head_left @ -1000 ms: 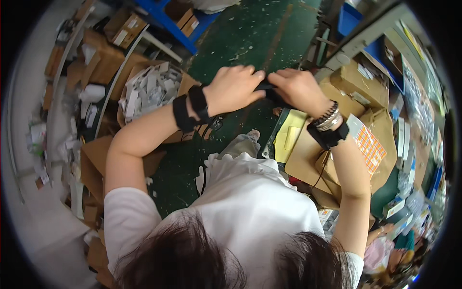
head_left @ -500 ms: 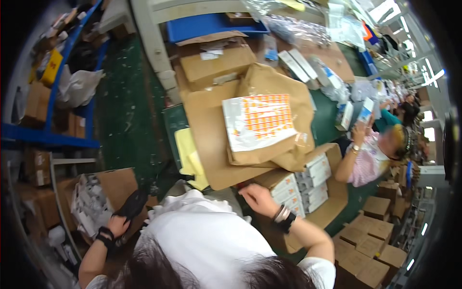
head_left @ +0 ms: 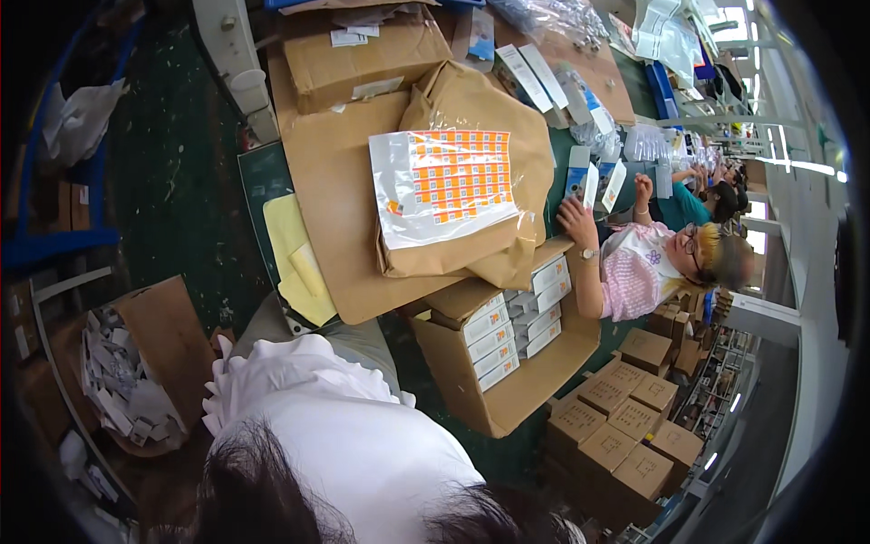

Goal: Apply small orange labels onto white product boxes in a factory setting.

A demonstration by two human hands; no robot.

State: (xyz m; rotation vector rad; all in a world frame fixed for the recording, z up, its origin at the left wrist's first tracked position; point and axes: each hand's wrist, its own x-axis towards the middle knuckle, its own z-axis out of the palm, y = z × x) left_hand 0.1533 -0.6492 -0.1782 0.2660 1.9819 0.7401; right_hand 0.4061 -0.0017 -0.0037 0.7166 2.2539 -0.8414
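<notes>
Neither of my hands shows now; only my white top and grey trousers are in view. Ahead of me on the table lies a sheet of orange-and-white stickers (head_left: 462, 177) in clear plastic. Beneath it is a crumpled brown paper wrap (head_left: 494, 109), resting on a flat cardboard sheet (head_left: 331, 199). To the right of my lap an open carton (head_left: 485, 419) holds stacked small white boxes (head_left: 492, 340). Yellow paper (head_left: 294, 263) sits at the table's near left corner.
A closed carton (head_left: 362, 59) stands on the far side of the table. At right, a co-worker's hand (head_left: 577, 222) touches small boxes. Brown cartons (head_left: 616, 412) are stacked on the right. A box of white scraps (head_left: 168, 340) stands at left, below blue shelving (head_left: 63, 243).
Both my hands have left the view: the left was on a dark object by the scrap box, the right near the open carton. My view has shifted, and the co-worker's hands have moved apart.
</notes>
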